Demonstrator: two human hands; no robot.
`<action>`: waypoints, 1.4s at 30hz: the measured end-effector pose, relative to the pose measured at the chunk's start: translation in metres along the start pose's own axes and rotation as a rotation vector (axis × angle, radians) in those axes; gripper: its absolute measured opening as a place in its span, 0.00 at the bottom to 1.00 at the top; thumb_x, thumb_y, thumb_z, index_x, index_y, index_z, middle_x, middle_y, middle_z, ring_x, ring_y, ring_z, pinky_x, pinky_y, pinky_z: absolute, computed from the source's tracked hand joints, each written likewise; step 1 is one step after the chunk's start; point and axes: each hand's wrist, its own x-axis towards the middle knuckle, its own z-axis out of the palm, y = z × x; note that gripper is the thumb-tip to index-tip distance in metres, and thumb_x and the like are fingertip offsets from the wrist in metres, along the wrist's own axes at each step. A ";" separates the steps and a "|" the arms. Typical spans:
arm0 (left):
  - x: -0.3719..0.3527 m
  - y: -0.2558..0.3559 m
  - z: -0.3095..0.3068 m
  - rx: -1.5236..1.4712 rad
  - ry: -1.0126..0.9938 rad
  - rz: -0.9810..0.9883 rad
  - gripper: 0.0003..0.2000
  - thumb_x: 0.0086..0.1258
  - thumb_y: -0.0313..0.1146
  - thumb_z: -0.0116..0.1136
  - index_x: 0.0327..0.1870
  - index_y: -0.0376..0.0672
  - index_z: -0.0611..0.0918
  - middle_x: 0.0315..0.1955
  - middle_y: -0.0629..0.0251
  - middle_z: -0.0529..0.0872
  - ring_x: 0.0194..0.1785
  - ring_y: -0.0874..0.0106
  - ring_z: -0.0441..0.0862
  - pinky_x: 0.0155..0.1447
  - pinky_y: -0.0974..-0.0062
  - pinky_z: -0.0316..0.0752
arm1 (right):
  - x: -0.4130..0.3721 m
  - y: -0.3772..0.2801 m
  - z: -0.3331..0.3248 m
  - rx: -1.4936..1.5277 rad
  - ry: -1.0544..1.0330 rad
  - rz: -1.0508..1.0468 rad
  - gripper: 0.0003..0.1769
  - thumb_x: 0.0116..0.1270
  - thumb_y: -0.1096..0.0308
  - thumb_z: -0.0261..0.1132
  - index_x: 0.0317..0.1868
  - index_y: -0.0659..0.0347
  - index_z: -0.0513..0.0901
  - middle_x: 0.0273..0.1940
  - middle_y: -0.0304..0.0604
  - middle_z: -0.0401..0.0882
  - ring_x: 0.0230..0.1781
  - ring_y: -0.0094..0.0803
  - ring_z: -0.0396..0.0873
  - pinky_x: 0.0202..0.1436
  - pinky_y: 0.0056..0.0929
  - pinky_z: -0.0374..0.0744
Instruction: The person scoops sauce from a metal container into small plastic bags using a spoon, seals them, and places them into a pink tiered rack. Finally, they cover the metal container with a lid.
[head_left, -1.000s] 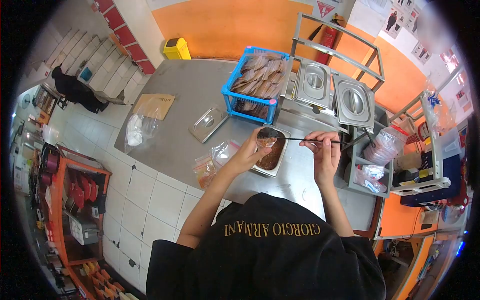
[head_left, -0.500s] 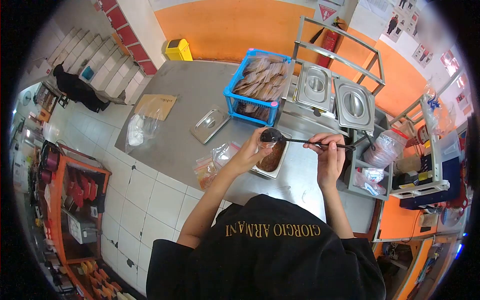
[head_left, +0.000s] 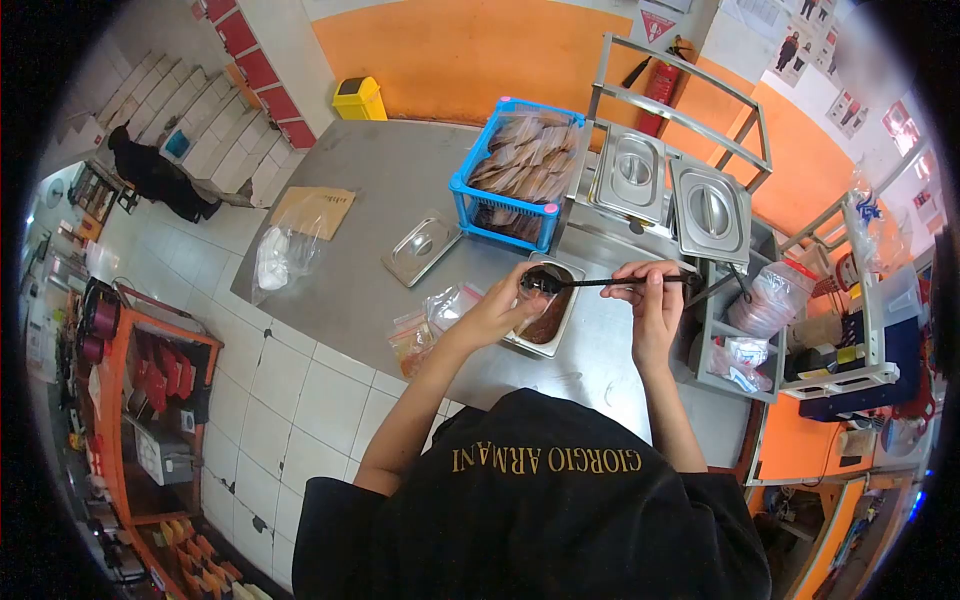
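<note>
My left hand [head_left: 498,312] is closed around a small clear plastic cup [head_left: 532,297]. The round head of a black ladle [head_left: 620,282] lies over the cup's mouth, dark inside. My right hand [head_left: 650,300] grips the ladle's long handle between thumb and fingers, the handle nearly level and pointing right. Directly below is a rectangular steel pan [head_left: 572,318] of brown, grainy sauce, partly hidden by the cup and my left hand. A steel pan lid [head_left: 421,250] lies on the table to the left, near clear bags [head_left: 411,340], one with orange-brown contents.
A blue plastic basket [head_left: 459,190] full of packed brown sachets stands behind the pan. Lidded steel containers [head_left: 711,212] sit in a frame at the right. At left on the steel table [head_left: 360,180] lie a brown envelope and a bag. A person in dark clothing [head_left: 160,175] is near the steps.
The ladle's head has dipped slightly at the cup, and its handle has swung from slanting to nearly level. My right hand has moved slightly left and up; my left hand has barely moved.
</note>
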 end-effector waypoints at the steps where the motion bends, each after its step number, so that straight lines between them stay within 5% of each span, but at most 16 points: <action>1: -0.001 0.004 -0.001 0.000 0.000 0.000 0.26 0.69 0.39 0.54 0.63 0.37 0.62 0.42 0.59 0.78 0.41 0.75 0.76 0.48 0.77 0.71 | 0.001 0.003 -0.002 0.038 0.021 0.041 0.12 0.75 0.63 0.44 0.40 0.64 0.65 0.37 0.52 0.75 0.28 0.35 0.80 0.36 0.27 0.81; 3: -0.003 0.010 -0.001 -0.152 -0.074 -0.272 0.26 0.71 0.41 0.52 0.63 0.36 0.61 0.33 0.66 0.79 0.34 0.79 0.75 0.39 0.81 0.71 | 0.003 0.011 -0.005 0.076 0.042 0.085 0.12 0.75 0.62 0.44 0.40 0.63 0.65 0.36 0.50 0.75 0.27 0.34 0.80 0.34 0.26 0.81; 8: -0.003 -0.001 -0.001 -0.208 -0.145 -0.271 0.27 0.72 0.43 0.50 0.64 0.34 0.60 0.26 0.70 0.76 0.28 0.82 0.72 0.31 0.83 0.68 | 0.002 0.037 -0.017 0.156 0.216 0.298 0.11 0.75 0.60 0.47 0.42 0.61 0.65 0.36 0.50 0.75 0.26 0.36 0.80 0.34 0.25 0.81; 15: -0.004 0.004 -0.001 -0.240 -0.123 -0.262 0.26 0.72 0.42 0.50 0.64 0.36 0.60 0.28 0.70 0.76 0.28 0.82 0.72 0.30 0.84 0.67 | -0.003 0.035 -0.017 0.197 0.308 0.304 0.11 0.74 0.60 0.47 0.42 0.60 0.65 0.37 0.50 0.74 0.29 0.37 0.80 0.37 0.26 0.80; 19: -0.003 0.008 -0.003 -0.187 -0.139 -0.256 0.24 0.71 0.41 0.51 0.62 0.38 0.62 0.32 0.67 0.77 0.33 0.79 0.74 0.37 0.82 0.71 | 0.000 -0.001 -0.003 0.182 0.154 0.064 0.13 0.75 0.60 0.46 0.41 0.62 0.64 0.38 0.53 0.74 0.31 0.39 0.80 0.39 0.30 0.81; 21: 0.000 0.007 0.004 -0.077 0.054 0.019 0.24 0.70 0.41 0.53 0.60 0.39 0.62 0.38 0.63 0.77 0.41 0.75 0.75 0.47 0.77 0.71 | -0.003 -0.013 0.002 0.132 0.064 -0.025 0.13 0.75 0.60 0.45 0.41 0.63 0.64 0.39 0.54 0.73 0.32 0.40 0.80 0.40 0.32 0.82; 24: 0.002 0.019 0.006 -0.128 0.117 -0.042 0.25 0.69 0.41 0.55 0.60 0.39 0.63 0.44 0.61 0.76 0.46 0.72 0.75 0.53 0.73 0.69 | -0.009 -0.019 0.007 -0.006 -0.112 -0.207 0.12 0.74 0.64 0.46 0.41 0.66 0.64 0.41 0.58 0.73 0.37 0.42 0.79 0.43 0.36 0.82; 31: 0.009 0.015 0.005 0.045 0.228 0.085 0.26 0.67 0.41 0.57 0.60 0.39 0.62 0.46 0.59 0.74 0.46 0.69 0.75 0.52 0.72 0.70 | -0.010 -0.018 0.011 -0.278 -0.257 -0.483 0.11 0.73 0.65 0.44 0.40 0.67 0.64 0.40 0.60 0.72 0.35 0.42 0.79 0.40 0.38 0.82; 42: 0.014 0.007 0.005 0.199 0.271 0.127 0.27 0.66 0.37 0.58 0.61 0.38 0.61 0.52 0.55 0.69 0.51 0.65 0.74 0.52 0.73 0.72 | -0.015 -0.015 0.011 -0.222 -0.232 -0.550 0.10 0.72 0.66 0.46 0.42 0.66 0.64 0.42 0.60 0.74 0.39 0.42 0.79 0.44 0.35 0.81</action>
